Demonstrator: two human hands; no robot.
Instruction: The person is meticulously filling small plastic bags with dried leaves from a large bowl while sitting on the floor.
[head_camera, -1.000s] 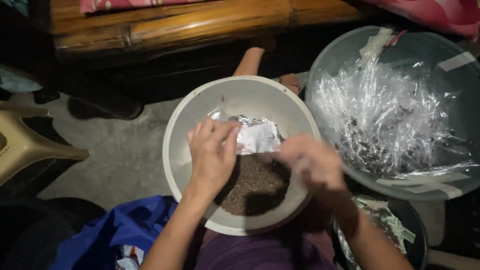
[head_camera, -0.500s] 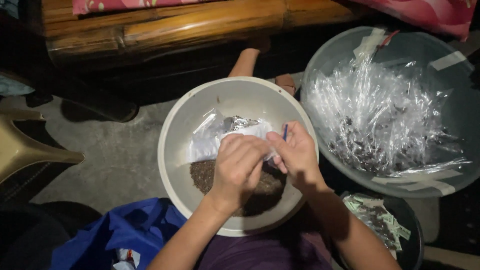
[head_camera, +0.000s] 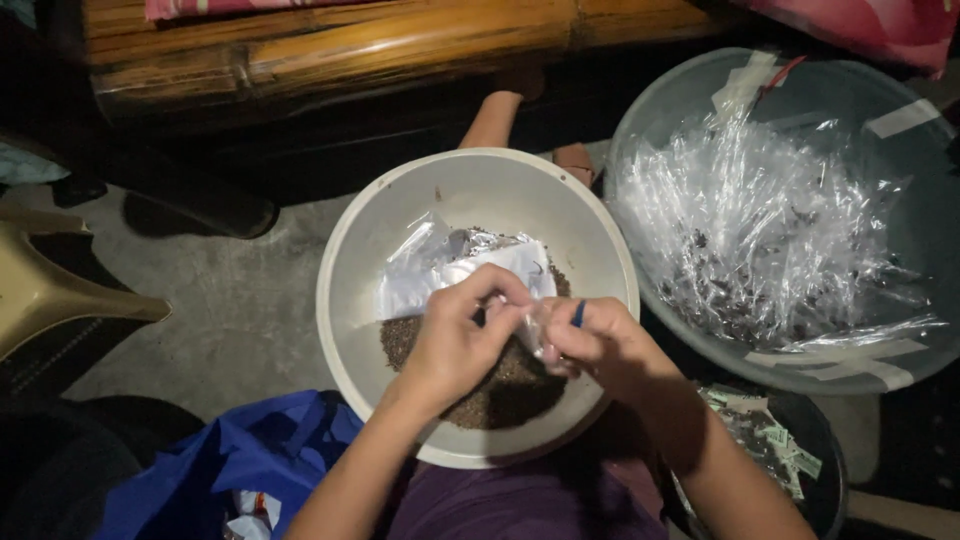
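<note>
Nearest, left hand (head_camera: 455, 345) and right hand (head_camera: 590, 345) met over the pale round basin (head_camera: 350, 310), fingers pinched together on a small clear packet (head_camera: 530, 330); long axis too crumpled to tell. Held dark brown grains (head_camera: 500, 385) and a white torn bag (head_camera: 450, 270) inside the basin. Farther right, crowded the grey tub (head_camera: 900, 90) with clear plastic bags (head_camera: 760, 230).

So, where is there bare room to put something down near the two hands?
The far wall of the white bowl is bare, beyond the foil packet. The concrete floor between that bowl, the tan stool and the blue bag is free too. It is crowded where the left hand and right hand meet over the dark seeds, and the grey basin is full of clear bags.
</note>
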